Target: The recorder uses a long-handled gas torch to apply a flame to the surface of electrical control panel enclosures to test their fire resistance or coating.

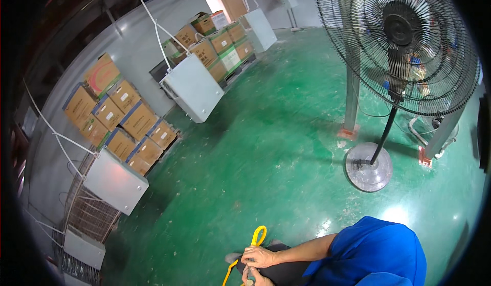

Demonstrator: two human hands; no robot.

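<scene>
At the lower edge, my right hand (260, 257) reaches in from a blue sleeve (373, 250) with its fingers closed round a yellow strap (260, 233). The strap stands up in a loop beyond the fingers, and its other part (228, 273) trails down to the left. Just below, my left hand (261, 279) is partly cut off by the picture's edge. Its fingers are bent round a small, round-ended metallic piece (249, 282), whose kind I cannot make out. Both hands are close together over a dark trouser leg (286, 271).
A black pedestal fan (399, 25) on a round base (369, 167) stands at the right, beside grey posts (352, 97). Grey boxes (197, 89) hang at the left. Cardboard cartons (138, 120) are stacked along the wall. The floor (245, 168) is green.
</scene>
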